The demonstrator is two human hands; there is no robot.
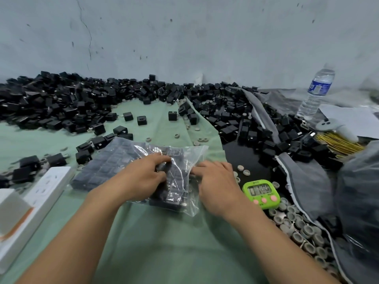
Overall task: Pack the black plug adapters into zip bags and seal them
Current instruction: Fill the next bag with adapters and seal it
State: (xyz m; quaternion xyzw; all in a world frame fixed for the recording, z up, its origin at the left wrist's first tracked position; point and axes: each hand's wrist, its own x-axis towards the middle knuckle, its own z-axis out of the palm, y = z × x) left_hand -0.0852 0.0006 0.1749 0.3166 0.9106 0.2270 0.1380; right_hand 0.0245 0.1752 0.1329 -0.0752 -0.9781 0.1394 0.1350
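Risk noted first: zip bag at centre frame looked only part-filled, with loose film bunched at its upper right. The strip could have closed over a fold or an adapter edge and failed to seal. Whether it was already pressed closed could not be told. Rows inside might also have tumbled if the bag were lifted by one corner.

Left hand lay on top, fingers curled over the black plug adapters through the plastic, holding them down. Right hand held the bag's right edge, fingertips pinching film.

Contents: black blocks packed in rows, count unreadable. Second filled bag lay touching it at centre left, its adapters in a neat grid, apparently finished. Loose adapter pile ran across the upper left and middle of frame on green cloth. Green timer sat just beside the right hand, where a careless wrist could have knocked it.
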